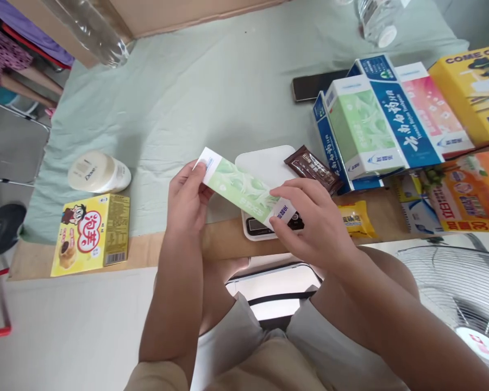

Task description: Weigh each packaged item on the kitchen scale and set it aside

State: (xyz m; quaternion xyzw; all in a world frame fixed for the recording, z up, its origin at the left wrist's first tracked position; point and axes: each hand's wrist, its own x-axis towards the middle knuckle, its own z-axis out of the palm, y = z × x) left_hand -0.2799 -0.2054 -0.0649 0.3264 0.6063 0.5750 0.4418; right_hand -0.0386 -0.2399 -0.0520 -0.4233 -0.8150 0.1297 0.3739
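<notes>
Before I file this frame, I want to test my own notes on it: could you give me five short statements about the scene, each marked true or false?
1. The left hand and the right hand both hold one green-and-white box. True.
2. The yellow box with a cartoon figure stands on the right of the table. False: that yellow box is on the left, near a white jar.
3. The held box hides part of the white scale. True.
4. The left hand grips the brown packet. False: the brown packet lies by the scale's right side, in neither hand.
5. A second green box is among the boxes at the right. True.
</notes>
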